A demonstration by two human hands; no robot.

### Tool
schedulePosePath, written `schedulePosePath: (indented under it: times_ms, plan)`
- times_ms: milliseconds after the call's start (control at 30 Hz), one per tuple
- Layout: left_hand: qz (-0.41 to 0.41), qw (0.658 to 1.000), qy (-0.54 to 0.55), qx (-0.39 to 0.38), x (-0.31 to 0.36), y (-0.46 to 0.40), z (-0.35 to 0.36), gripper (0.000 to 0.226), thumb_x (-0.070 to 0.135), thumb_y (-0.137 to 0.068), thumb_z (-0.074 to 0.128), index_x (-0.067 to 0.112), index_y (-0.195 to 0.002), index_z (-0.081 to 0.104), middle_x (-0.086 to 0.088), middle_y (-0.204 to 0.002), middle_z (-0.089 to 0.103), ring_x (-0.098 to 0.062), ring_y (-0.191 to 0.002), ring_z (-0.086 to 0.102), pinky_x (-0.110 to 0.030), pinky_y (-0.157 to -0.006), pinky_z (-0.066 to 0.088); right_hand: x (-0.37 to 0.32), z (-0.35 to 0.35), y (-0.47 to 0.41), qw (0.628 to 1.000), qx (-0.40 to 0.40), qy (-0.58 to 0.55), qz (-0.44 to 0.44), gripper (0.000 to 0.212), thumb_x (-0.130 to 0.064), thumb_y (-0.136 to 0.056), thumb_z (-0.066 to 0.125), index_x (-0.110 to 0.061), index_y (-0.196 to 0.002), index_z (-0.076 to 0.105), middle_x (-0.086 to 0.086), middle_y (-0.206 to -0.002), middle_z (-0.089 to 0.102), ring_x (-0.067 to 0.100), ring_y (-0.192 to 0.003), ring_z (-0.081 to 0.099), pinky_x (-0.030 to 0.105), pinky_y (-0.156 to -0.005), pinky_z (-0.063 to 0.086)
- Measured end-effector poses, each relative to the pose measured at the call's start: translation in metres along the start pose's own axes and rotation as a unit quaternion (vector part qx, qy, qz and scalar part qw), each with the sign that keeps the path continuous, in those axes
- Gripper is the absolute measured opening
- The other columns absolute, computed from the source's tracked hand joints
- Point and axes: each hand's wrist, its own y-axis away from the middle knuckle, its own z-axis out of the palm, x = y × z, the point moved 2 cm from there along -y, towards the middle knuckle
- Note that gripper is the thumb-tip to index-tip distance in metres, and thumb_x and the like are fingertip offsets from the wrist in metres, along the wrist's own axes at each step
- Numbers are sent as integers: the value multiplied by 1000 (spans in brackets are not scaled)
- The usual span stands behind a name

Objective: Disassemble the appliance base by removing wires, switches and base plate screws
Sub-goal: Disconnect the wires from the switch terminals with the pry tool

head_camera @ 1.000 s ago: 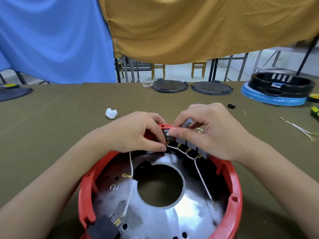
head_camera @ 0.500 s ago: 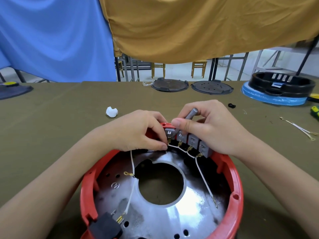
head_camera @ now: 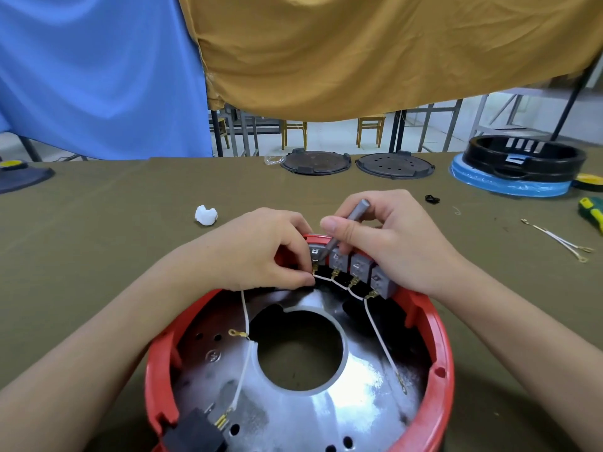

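Observation:
A red appliance base [head_camera: 440, 347] lies open side up on the table, with a shiny metal base plate [head_camera: 293, 415] inside. A row of several grey switches [head_camera: 359, 267] sits at its far rim, linked by white wires [head_camera: 375, 324]. My left hand [head_camera: 261, 252] pinches the wire terminal at the leftmost switch. My right hand [head_camera: 391, 236] grips a grey metal tool [head_camera: 346, 230], its tip on the leftmost switch. A black connector block [head_camera: 195, 435] sits at the near left rim.
Olive cloth [head_camera: 98, 256] covers the table. A white scrap [head_camera: 205, 215] lies to the left. Two dark round plates [head_camera: 315, 163] lie at the far edge. A black ring on a blue base [head_camera: 509, 184] stands far right, near loose wires [head_camera: 561, 241] and a green-yellow tool [head_camera: 592, 212].
My right hand has lifted a little and tilted the grey tool more upright. More of the switch row shows above the rim. The left hand keeps its pinch.

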Motion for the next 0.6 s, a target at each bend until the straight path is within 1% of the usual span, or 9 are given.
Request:
schedulePosePath:
  times_ms: [100,200,300,367,433,533,600]
  plan:
    - [0,1000,4,0,1,0,0,7,36,-82,77,30,-78,78,13,-104,61,-6,-94,59,-37,-87,47,1,1,-1,1000,7,-13,21,22,-28,-91,72,-17,-72,70,1,-62,69,13,-62,64,37,-71,52]
    - [1,1000,6,-1,0,0,0,7,36,-82,77,30,-78,78,11,-105,62,-6,-94,59,-37,-88,47,0,1,-1,999,8,-13,29,22,-29,-91,72,-15,-73,70,1,-61,68,12,-60,63,39,-71,52]
    - [2,1000,8,0,-1,1,0,6,35,-82,78,30,-79,78,13,-104,61,-5,-94,59,-37,-88,47,-2,-1,1,1000,9,7,7,21,-31,-90,72,-18,-73,72,-1,-64,70,15,-65,67,45,-74,55]
    - [4,1000,10,-2,-1,1,0,6,34,-82,77,29,-79,78,16,-102,60,-3,-93,59,-35,-88,47,-4,-2,3,999,7,41,-24,18,-33,-88,74,-22,-74,73,-5,-67,69,15,-68,67,46,-73,54]
    - [3,1000,12,-4,-1,1,0,6,34,-82,77,30,-79,78,18,-102,59,-2,-93,59,-32,-88,47,-6,-3,4,996,0,73,-45,16,-37,-86,75,-23,-77,75,-7,-70,68,12,-72,66,43,-74,53]
    - [0,1000,13,-7,-3,1,0,6,35,-82,77,31,-79,78,18,-103,59,-1,-94,59,-29,-88,46,-5,-4,2,997,-19,56,-42,16,-34,-86,75,-21,-78,75,-10,-69,69,10,-70,67,34,-70,53]
    - [0,1000,14,-10,-3,1,0,6,36,-82,77,31,-79,78,18,-103,59,-1,-94,58,-28,-88,46,-3,-3,1,999,-24,38,-28,16,-31,-87,74,-19,-76,75,-7,-67,71,9,-67,67,31,-69,53]
